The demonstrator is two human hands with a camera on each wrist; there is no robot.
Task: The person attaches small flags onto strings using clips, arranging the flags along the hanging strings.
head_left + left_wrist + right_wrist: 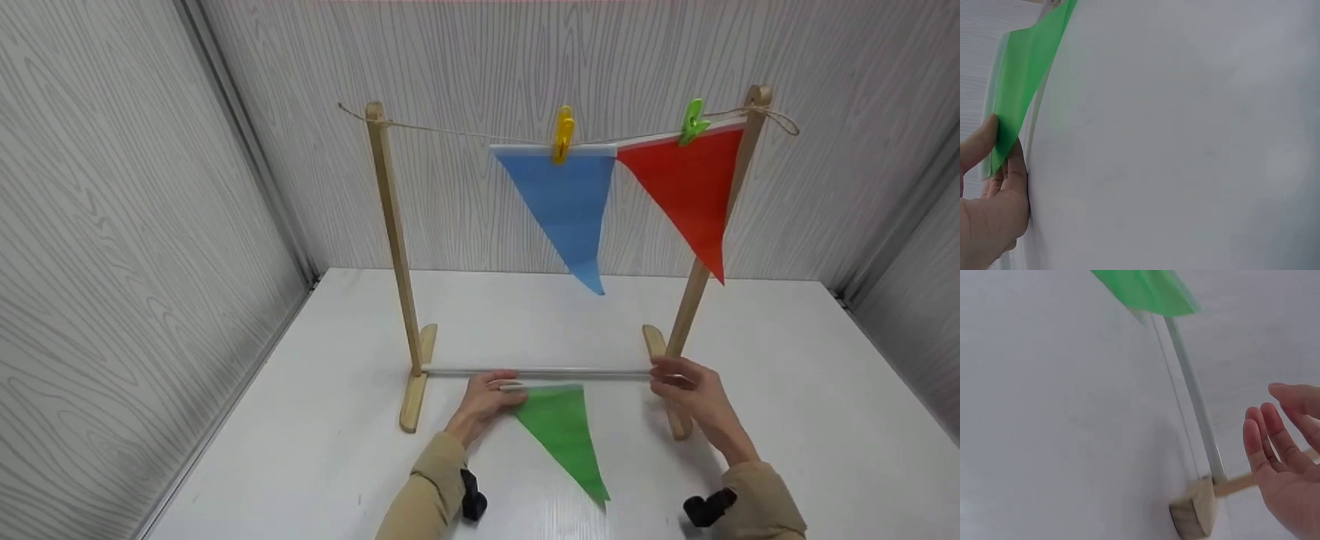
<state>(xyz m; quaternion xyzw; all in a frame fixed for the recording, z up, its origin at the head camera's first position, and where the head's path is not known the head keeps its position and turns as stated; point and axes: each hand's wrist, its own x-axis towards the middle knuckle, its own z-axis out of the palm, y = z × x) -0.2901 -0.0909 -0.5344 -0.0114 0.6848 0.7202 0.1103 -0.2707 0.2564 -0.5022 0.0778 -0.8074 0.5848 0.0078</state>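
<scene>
My left hand (484,405) pinches the white-edged top corner of a green triangular flag (559,424), thumb on one side and fingers on the other in the left wrist view. The flag's point trails toward the front of the table. Near the right post's foot, my right hand (694,394) holds nothing; its fingers are loosely bent and apart from the thumb in the right wrist view. A blue flag (566,202) hangs from the string (450,130) by a yellow clothespin (563,135). Beside it a red flag (690,184) hangs by a green clothespin (693,122).
Two wooden posts, left (394,232) and right (694,300), stand on flat feet and carry the string. A pale crossbar (585,372) joins them low down, just behind the hands. Woodgrain panels (150,225) enclose the white table (315,450).
</scene>
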